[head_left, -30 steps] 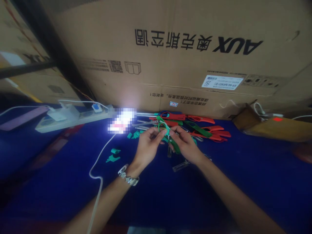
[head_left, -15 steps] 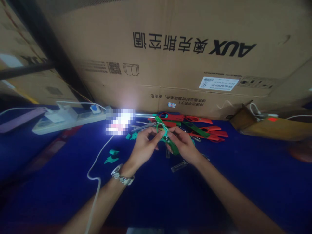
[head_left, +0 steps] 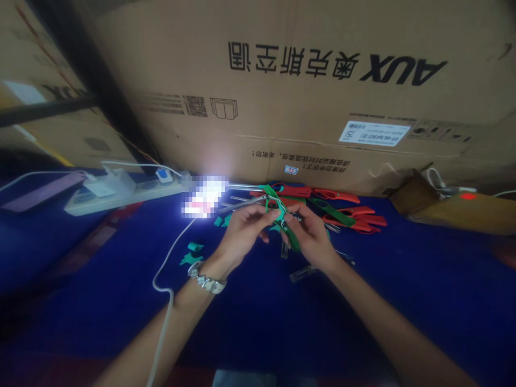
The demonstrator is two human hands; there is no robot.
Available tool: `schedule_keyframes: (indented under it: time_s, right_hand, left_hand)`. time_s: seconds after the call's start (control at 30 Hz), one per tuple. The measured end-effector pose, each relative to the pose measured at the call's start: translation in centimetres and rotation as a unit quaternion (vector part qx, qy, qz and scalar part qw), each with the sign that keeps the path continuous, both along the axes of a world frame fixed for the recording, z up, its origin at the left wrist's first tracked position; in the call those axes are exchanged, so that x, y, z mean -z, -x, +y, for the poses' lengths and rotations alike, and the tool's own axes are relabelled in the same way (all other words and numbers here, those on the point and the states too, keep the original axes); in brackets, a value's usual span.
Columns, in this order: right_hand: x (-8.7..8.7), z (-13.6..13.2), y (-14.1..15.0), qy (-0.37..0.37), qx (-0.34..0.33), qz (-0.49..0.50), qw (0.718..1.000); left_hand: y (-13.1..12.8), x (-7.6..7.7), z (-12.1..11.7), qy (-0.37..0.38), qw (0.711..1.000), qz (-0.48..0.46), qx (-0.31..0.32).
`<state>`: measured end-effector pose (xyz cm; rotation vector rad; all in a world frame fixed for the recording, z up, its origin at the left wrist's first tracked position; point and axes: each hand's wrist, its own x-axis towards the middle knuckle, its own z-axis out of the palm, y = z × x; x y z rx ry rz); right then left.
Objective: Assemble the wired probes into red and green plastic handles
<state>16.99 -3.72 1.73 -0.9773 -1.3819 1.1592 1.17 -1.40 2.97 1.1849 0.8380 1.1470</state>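
Observation:
Between my two hands is a green lighter casing (head_left: 294,237), the long-necked kind, tilted, with small teal parts inside it. My left hand (head_left: 237,236) pinches the casing's left side with thumb and fingers. On the other side, my right hand (head_left: 312,234) grips it, thumb at the teal parts. The fingers hide much of the casing. Behind them lie red lighter casings (head_left: 336,196), another green casing (head_left: 334,212) and several metal tubes. Clear plastic pieces (head_left: 302,273) rest below my right hand. Loose teal pieces (head_left: 191,259) lie left of my left wrist.
A bright, blurred-out screen (head_left: 203,196) stands left of the pile, its white cable (head_left: 164,289) crossing my left forearm. A power strip (head_left: 76,205) lies farther left. A large cardboard box (head_left: 298,123) walls off the back. An open cardboard piece (head_left: 455,217) sits right.
The view has shifted slightly, so the scene sits a little farther right. Both hands keep hold of the green lighter casing, with small finger movements around the teal parts.

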Motion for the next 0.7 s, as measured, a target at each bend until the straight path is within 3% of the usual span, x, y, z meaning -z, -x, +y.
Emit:
schedule_keyframes:
  time_s: [0.33,0.53,0.7]
  right_hand:
    - [-0.2,-0.4,-0.5,0.018,-0.046,0.017,0.999]
    - [0.3,-0.3,0.5,0.044,-0.044,0.048,0.997]
    - [1.1,-0.1,0.9,0.030,-0.008,0.008,0.999]
  left_hand:
    - [1.1,0.1,0.9,-0.058,0.993,0.079,0.060]
    - [1.7,-0.5,1.2,-0.015,0.987,0.121,0.101]
    - [1.6,0.2,1.3,0.004,0.987,0.128,0.102]
